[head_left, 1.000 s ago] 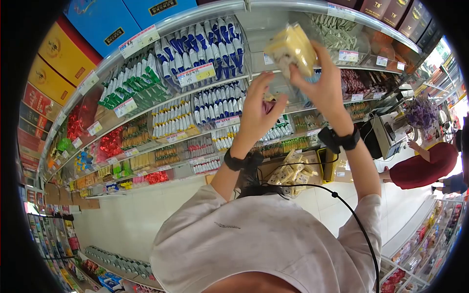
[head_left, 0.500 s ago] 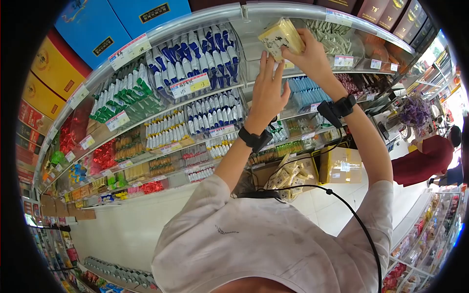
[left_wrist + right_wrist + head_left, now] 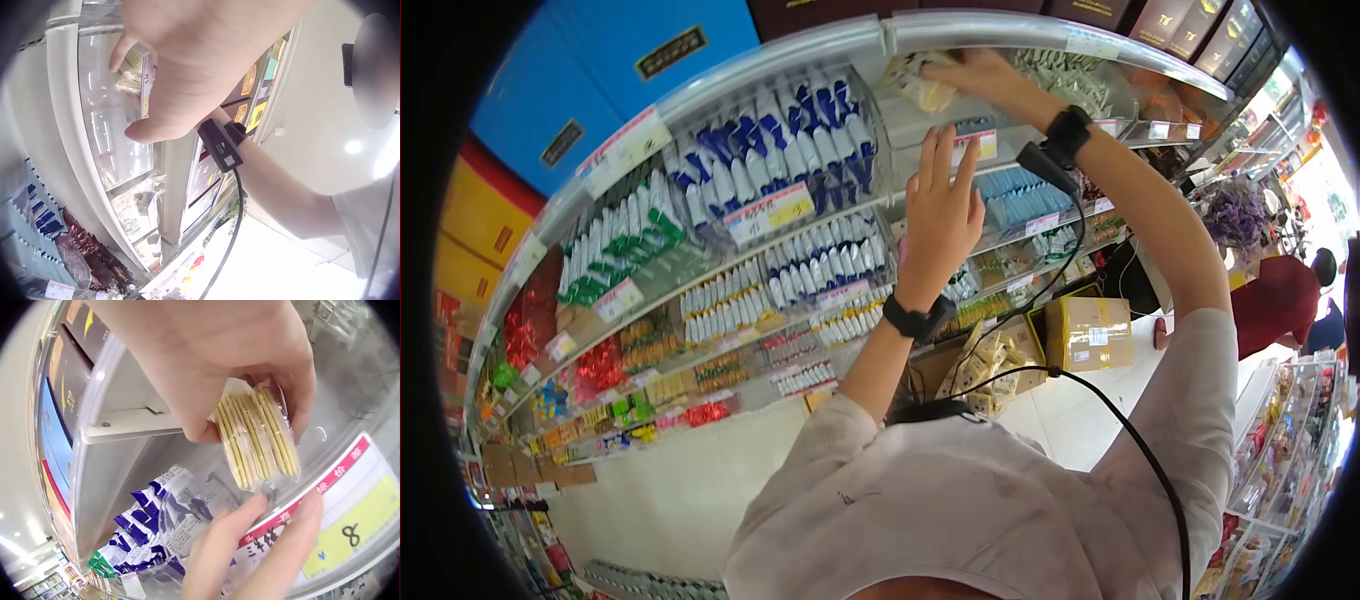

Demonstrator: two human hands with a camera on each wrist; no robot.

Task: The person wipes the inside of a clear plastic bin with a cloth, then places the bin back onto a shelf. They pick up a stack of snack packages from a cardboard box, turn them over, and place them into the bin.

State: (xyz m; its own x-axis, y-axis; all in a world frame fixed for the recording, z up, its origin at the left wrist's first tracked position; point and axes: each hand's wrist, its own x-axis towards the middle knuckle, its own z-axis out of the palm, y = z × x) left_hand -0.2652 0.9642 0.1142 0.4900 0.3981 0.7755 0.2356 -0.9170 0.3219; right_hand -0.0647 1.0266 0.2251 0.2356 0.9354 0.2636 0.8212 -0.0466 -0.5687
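Observation:
My right hand (image 3: 985, 80) grips a stack of clear-wrapped thin yellow crackers (image 3: 256, 437) between thumb and fingers. The stack sits inside a clear bin (image 3: 905, 120) on the upper shelf, close to its floor in the right wrist view. Just in front, my left hand (image 3: 943, 210) is raised with fingers straight and holds nothing. Its fingertips are at the price label (image 3: 337, 531) on the bin's front edge. In the left wrist view, the left hand (image 3: 187, 69) hides most of the right hand.
Left of the bin stand blue-and-white packets (image 3: 770, 150), then green-and-white ones (image 3: 625, 240). Light blue packets (image 3: 1025, 195) lie one shelf below. A floor carton holds more yellow packets (image 3: 990, 370), beside a taped box (image 3: 1095, 335). A person in dark red (image 3: 1275, 300) is at the right.
My right hand has carried the cracker stack forward and down into the bin. The left hand's loosely bent fingers have straightened and come apart from the stack.

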